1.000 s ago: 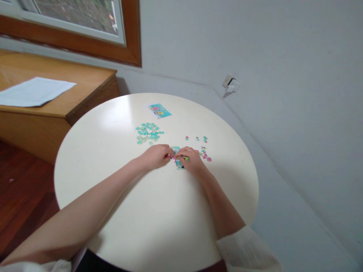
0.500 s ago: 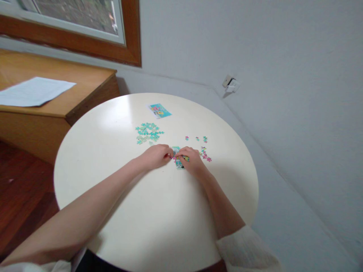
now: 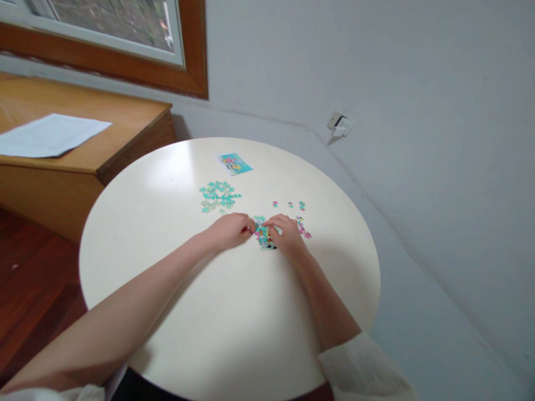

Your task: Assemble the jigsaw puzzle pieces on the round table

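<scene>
The round white worktop (image 3: 167,312) is reached across by the left hand (image 3: 231,230) and right hand (image 3: 287,234). Both are curled, their fingertips nearly met. Loose teal pieces (image 3: 219,196) are scattered just beyond the left hand. The joined puzzle patch (image 3: 264,239) is pressed between the hands; whether a piece is pinched cannot be told. Pink pieces (image 3: 304,228) are seen just beside the right hand.

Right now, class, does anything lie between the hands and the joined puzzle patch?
Nothing visible does. The left hand and right hand both touch the patch with their fingertips, on the table. The teal pile lies farther off, the pink pieces beside the right hand.
</scene>
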The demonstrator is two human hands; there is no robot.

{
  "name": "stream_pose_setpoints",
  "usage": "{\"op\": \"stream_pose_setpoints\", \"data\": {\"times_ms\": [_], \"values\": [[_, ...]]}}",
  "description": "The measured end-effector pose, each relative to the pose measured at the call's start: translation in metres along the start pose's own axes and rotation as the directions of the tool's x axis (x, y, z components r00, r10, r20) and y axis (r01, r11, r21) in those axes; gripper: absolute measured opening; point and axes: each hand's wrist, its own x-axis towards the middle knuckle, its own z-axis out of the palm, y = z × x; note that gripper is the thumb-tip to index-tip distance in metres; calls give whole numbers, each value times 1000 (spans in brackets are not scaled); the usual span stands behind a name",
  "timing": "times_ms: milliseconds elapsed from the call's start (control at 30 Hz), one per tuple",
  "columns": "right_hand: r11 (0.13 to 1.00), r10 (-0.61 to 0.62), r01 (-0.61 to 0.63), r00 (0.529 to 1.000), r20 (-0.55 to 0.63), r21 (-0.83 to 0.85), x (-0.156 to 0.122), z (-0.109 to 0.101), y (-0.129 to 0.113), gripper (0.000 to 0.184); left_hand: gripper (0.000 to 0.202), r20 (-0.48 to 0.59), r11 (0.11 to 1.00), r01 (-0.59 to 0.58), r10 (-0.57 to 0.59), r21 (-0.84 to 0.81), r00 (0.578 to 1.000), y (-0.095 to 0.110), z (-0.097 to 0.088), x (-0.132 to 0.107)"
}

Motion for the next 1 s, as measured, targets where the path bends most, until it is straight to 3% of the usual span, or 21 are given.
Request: {"op": "stream_pose_setpoints", "data": {"times_ms": [300,600,1000], "values": [[993,85,-94,991,-103,-76,1,-6,6,24,27,8,1000,17,-17,-4,1000,0,0,0],[980,163,-185,954,-253,-68,2,-19,21,25,28,19,1000,26,-26,-17,999,1,0,1],[890,374,-447,830,-413,-92,-6,-41,57,28,27,7,999,29,-28,-32,1000,0,-1,-1]]}}
